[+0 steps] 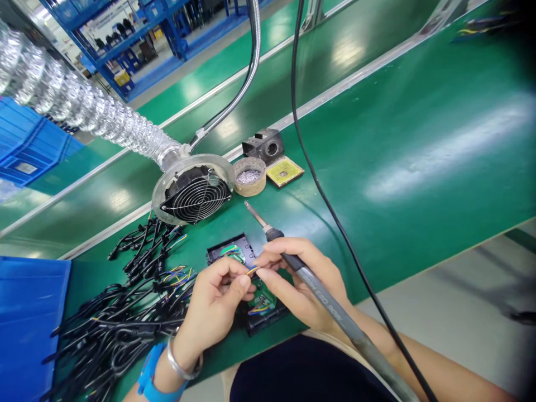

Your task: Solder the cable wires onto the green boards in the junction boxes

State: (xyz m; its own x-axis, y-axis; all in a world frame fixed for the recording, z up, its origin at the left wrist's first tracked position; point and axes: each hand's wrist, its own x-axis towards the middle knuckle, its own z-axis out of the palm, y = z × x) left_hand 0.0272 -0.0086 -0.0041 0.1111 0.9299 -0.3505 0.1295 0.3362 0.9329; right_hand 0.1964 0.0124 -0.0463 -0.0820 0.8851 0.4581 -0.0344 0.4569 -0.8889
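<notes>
My left hand (218, 301) pinches thin coloured wires (252, 271) between thumb and fingertips. Opposite it, the fingertips of my right hand (307, 279) meet at the same wires. My right hand also holds a soldering iron (312, 276), whose bare tip points up and to the left, away from the wires. Under my hands lies a black plastic housing (213, 254) with green circuit boards (263, 301) in it, partly hidden by the fingers. Short coloured wires show on the lower board.
Black cables (125, 329) with coloured wire ends are heaped on the left. A fume extractor (196, 195) hangs above the green bench (397, 223). Behind are a round solder tub (250, 177), a yellow sponge (285, 171) and an iron holder (266, 146). A black cord (326, 201) crosses the view.
</notes>
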